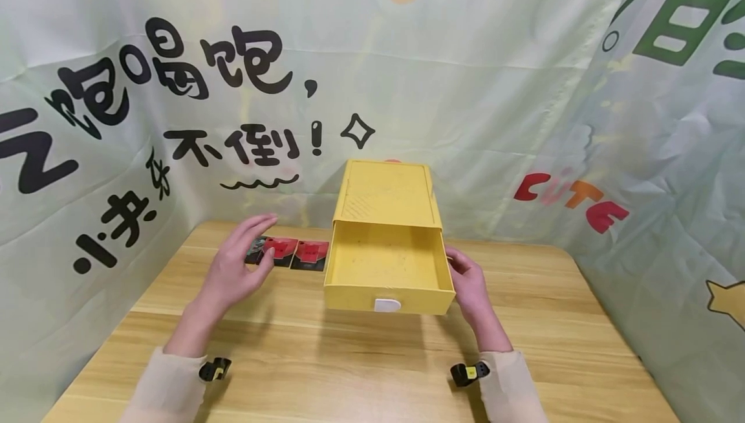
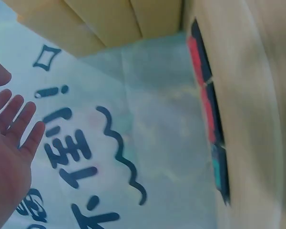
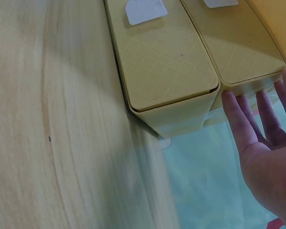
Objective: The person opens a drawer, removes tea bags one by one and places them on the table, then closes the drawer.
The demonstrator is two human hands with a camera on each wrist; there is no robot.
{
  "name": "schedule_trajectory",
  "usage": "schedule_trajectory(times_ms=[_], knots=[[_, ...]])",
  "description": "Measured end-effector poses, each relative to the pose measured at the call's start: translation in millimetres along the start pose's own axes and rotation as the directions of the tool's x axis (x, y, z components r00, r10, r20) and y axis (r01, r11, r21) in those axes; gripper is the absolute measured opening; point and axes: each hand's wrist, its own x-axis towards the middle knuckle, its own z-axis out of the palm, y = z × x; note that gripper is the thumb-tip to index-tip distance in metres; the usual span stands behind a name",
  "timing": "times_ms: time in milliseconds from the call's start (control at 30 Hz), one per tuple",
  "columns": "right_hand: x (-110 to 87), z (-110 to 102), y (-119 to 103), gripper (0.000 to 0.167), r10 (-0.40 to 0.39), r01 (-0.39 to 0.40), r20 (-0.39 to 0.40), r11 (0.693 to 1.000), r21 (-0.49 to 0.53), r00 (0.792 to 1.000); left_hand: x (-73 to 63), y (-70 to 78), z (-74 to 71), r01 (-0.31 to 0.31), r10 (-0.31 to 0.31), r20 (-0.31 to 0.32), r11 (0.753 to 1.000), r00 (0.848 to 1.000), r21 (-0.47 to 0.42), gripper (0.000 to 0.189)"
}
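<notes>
A yellow drawer box (image 1: 388, 190) stands at the back of the table, its top drawer (image 1: 387, 261) pulled out toward me and the drawer's bare floor showing. The pulled-out drawer has a white tab (image 1: 387, 305) on its front. In the right wrist view two lower drawer fronts (image 3: 169, 59) are pushed in. My right hand (image 1: 468, 284) is at the right side of the box, its extended fingertips against that side in the right wrist view. My left hand (image 1: 238, 268) is raised to the left of the box, fingers extended and holding nothing.
Several flat red and black cards (image 1: 310, 255) lie in a row left of the box, partly behind my left hand. The wooden table (image 1: 372, 371) ends at a printed cloth backdrop (image 1: 477, 125). Black devices (image 1: 215, 369) are strapped to both wrists.
</notes>
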Motion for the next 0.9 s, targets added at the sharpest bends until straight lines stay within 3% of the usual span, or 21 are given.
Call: schedule_trajectory(times_ms=[100,267,367,533,900], knots=[[0.2,0,0,0.037,0.002,-0.002,0.0,1.0,0.0,1.0,4.7,11.7,1.6,-0.077,0.076,-0.034,0.997,0.997,-0.021,0.052],[0.2,1,0,0.037,0.006,-0.006,-0.001,1.0,0.001,1.0,14.1,33.6,2.3,-0.196,0.194,-0.088,0.98,0.977,-0.02,0.045],[0.5,1,1,0.036,0.007,-0.007,0.0,1.0,0.004,1.0,21.5,48.4,1.7,-0.28,0.277,-0.115,0.96,0.954,-0.009,0.041],[0.7,1,0,0.037,0.0,0.0,0.0,1.0,0.001,1.0,33.8,75.7,3.7,-0.411,0.407,-0.147,0.911,0.901,0.003,0.034],[1.8,0,3,0.036,-0.007,0.007,0.0,1.0,-0.003,1.0,40.3,120.2,23.4,-0.564,0.564,-0.054,0.826,0.824,0.02,0.033]])
